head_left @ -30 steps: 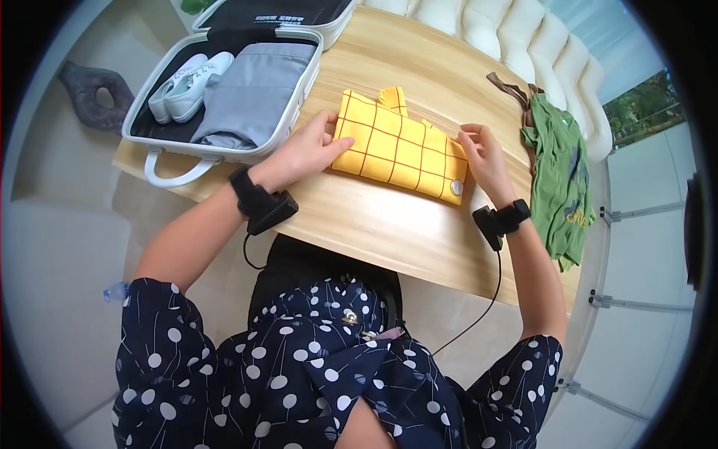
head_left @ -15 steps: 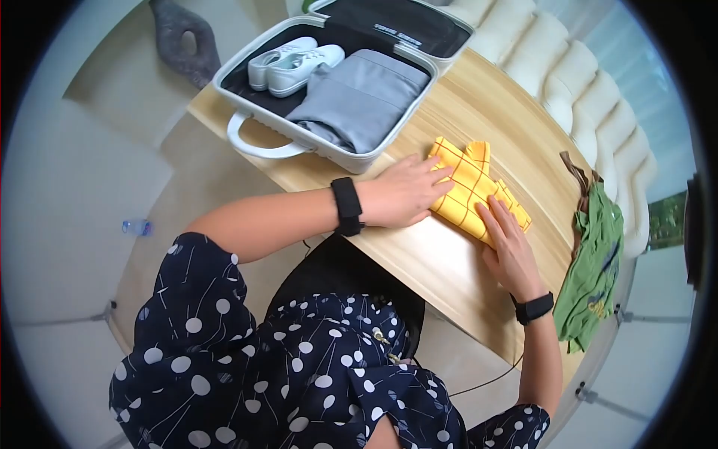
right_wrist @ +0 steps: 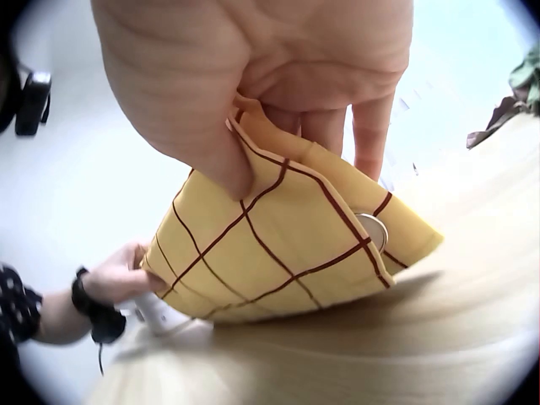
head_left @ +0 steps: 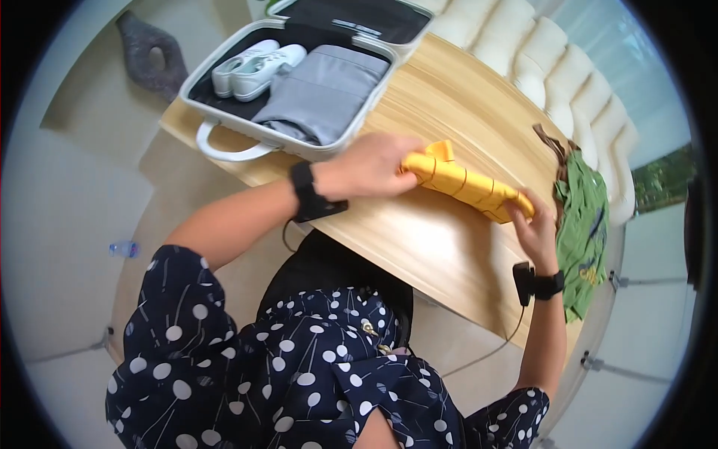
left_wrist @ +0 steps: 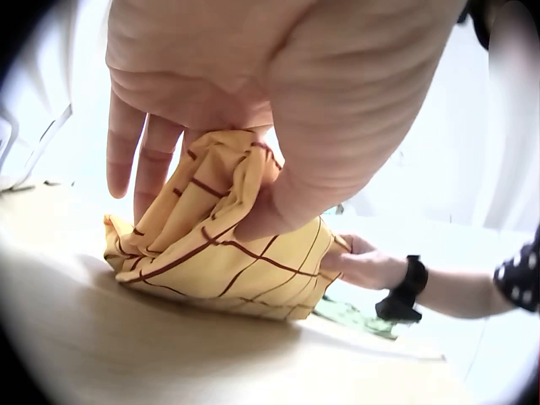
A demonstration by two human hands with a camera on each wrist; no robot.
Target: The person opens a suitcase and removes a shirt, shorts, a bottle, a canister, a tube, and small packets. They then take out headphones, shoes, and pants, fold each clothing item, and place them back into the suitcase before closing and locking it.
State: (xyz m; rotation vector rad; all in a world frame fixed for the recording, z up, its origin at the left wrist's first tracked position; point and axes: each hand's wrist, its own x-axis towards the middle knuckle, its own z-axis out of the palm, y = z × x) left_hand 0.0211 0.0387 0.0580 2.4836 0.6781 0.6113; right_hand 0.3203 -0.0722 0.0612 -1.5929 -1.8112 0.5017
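Observation:
A folded yellow cloth garment [head_left: 467,185] with dark red grid lines is held between both hands over the wooden table. At its left end, my left hand [head_left: 370,166] pinches the folded layers, thumb on the near side and fingers behind. My right hand [head_left: 535,228] grips the opposite end the same way. In the left wrist view the garment [left_wrist: 245,261] bunches into folds under the palm, its lower edge close to the tabletop. The right wrist view shows a round silvery button [right_wrist: 372,232] near its open corner.
An open white suitcase [head_left: 280,142] at the back left holds white shoes [head_left: 258,71] and folded grey clothing [head_left: 325,90]. Green clothing [head_left: 583,232] lies along the table's right edge. A grey neck pillow [head_left: 153,56] is beyond the suitcase, and a cream padded seat stands behind the table.
Both hands went from the garment's ends to lying flat on it, then took hold of its ends and tipped it up. The garment now looks narrower. The head view shifted.

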